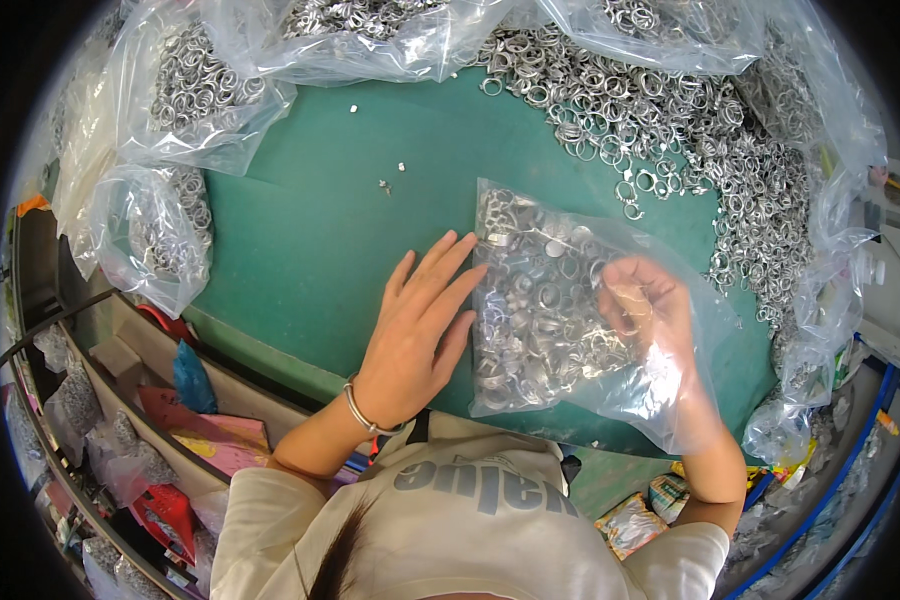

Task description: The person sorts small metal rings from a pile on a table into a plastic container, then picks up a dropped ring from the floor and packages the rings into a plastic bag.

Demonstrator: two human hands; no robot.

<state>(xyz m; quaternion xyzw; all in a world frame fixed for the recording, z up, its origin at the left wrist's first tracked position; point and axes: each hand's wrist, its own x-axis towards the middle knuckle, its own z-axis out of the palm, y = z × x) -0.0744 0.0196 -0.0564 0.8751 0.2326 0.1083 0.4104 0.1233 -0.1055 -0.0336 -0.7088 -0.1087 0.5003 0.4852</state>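
A clear plastic bag [660, 400] holding many silver metal rings [545, 330] lies on the green tabletop [340, 220]. My right hand [655, 310] reaches inside through the bag's right side and shows through the film. Its fingers are curled together close to the rings; what they hold, if anything, cannot be made out. Flat on the table rests my left hand [415, 335], fingers stretched out, the tips at the bag's left edge. A silver bangle [362, 412] circles my left wrist.
Loose silver rings [670, 120] are heaped along the far right. Clear bags of rings [195, 85] stand at the far left and back. Tiny metal bits [385, 187] dot the tabletop. Below left is an open drawer [240, 345] with a blue bag [193, 378].
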